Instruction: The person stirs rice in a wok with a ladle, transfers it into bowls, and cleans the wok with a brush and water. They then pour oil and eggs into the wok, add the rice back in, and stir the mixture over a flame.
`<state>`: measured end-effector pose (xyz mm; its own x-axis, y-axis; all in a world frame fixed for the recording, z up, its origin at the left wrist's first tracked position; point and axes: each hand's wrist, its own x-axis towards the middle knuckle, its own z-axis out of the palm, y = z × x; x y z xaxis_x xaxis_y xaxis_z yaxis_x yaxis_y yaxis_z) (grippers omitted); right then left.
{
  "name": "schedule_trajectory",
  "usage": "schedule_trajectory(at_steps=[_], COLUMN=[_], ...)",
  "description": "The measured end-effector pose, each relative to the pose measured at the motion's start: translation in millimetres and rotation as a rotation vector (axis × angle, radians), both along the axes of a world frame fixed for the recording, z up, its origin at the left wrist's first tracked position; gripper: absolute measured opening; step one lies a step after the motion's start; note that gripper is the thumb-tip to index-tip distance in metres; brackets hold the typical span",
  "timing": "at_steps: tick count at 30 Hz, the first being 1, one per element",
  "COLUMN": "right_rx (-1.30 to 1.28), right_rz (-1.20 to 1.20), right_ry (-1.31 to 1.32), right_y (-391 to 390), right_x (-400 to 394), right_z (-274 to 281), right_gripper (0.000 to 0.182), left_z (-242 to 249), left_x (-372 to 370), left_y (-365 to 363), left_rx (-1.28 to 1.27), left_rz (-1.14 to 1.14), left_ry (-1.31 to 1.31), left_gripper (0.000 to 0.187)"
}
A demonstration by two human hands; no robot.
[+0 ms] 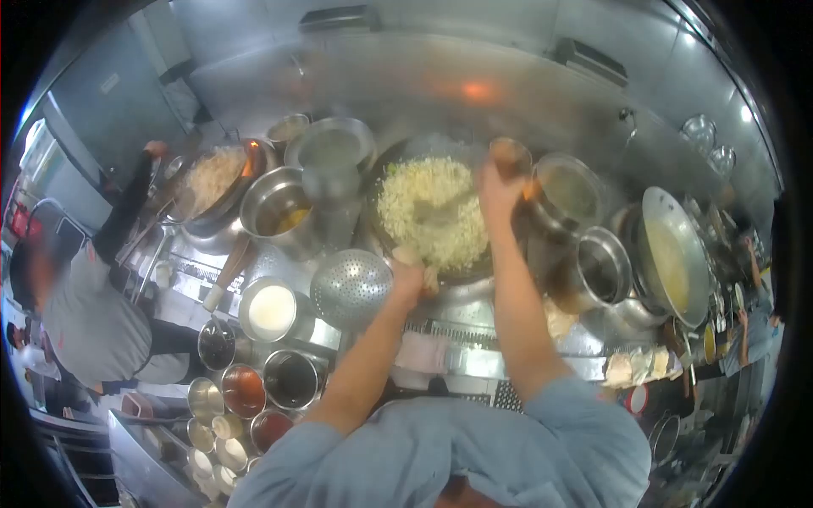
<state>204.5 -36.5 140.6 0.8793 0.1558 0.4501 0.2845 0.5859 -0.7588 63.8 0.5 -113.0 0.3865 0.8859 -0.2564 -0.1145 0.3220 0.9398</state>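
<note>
Left hand (408, 279) closed on pale cloth (429, 278) at the wok (468, 276) rim; right hand (501, 193) wrapped round the utensil (461, 200), its end in chopped pale food (421, 193), mid-range. Left to right we've got: co-worker (93, 313) by the other wok (212, 182), pot of yellow liquid (284, 212), white-filled pot (272, 308), strainer (349, 289) crowding our left hand, steel pot (569, 193) right of our right hand, tilted pan (675, 256). Steam blurs our wok; food hides the utensil tip; lens edge cuts off the co-worker.

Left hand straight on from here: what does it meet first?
Probably the near rim of the wok, close by the left hand, then the rice-like food inside; depth is unclear here.
</note>
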Motion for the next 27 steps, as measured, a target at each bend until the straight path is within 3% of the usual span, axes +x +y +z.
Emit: schedule_trajectory(at_steps=[2, 3, 6, 7, 8, 10, 12, 13, 15, 16, 18, 20, 21, 22, 23, 24, 27], right_rx=[-0.057, -0.210, -0.090, -0.158, -0.086, -0.198, -0.547, -0.388, -0.612, -0.632, -0.691, -0.564, -0.402, -0.424, -0.498, -0.290, -0.328], right_rz=[0.039, 0.126, 0.375, 0.246, 0.175, 0.065, 0.028, 0.132, -0.122, -0.090, -0.033, 0.107, 0.220, 0.210, 0.058, -0.060, 0.092], right_ry=[0.083, 0.194, 0.069, 0.066, -0.093, -0.205, -0.184, -0.197, -0.313, -0.285, -0.209, -0.142, -0.132, -0.107, -0.250, -0.346, -0.090], right_y=[15, 13, 5, 8, 37, 32, -7, -12, -34, -29, -19, -22, -23, -38, -42, -9, 14], right_x=[25, 31, 0, -20, 15, 42, 31, 43, 25, 26, 26, 26, 31, 16, 8, 40, 75], right_z=[45, 71, 82, 67, 32, 18, 100, 100, 82, 85, 88, 90, 101, 101, 78, 25, 43], right_gripper=[0.002, 0.003, 0.003, 0.004, 0.006, 0.007, 0.007, 0.006, 0.008, 0.007, 0.008, 0.012, 0.014, 0.014, 0.014, 0.014, 0.008], left_z=[40, 62, 110, 112, 111, 98, 112, 118, 114, 108, 89, 79, 101, 122, 133, 122, 82], left_x=[-17, -25, -29, -26, -24, -34, -36, -35, -31, -29, -32, -37, -34, -34, -33, -32, -31], left_y=[-15, -24, -30, -27, -27, -26, -33, -32, -26, -26, -12, -14, -22, -34, -38, -34, -22], left_rx=[-0.147, -0.219, -0.324, -0.297, -0.276, -0.273, -0.327, -0.347, -0.342, -0.348, -0.370, -0.362, -0.351, -0.345, -0.337, -0.345, -0.362], left_rz=[-0.128, -0.192, -0.260, -0.263, -0.264, -0.366, -0.322, -0.292, -0.266, -0.264, -0.476, -0.479, -0.389, -0.296, -0.205, -0.228, -0.386], left_ry=[-0.037, -0.047, -0.092, -0.072, -0.052, 0.018, 0.057, 0.068, 0.098, 0.124, -0.066, -0.083, -0.038, 0.010, 0.057, 0.061, -0.008], left_gripper=[0.004, 0.005, 0.008, 0.011, 0.014, 0.023, 0.022, 0.022, 0.021, 0.021, 0.024, 0.024, 0.022, 0.021, 0.019, 0.021, 0.029])
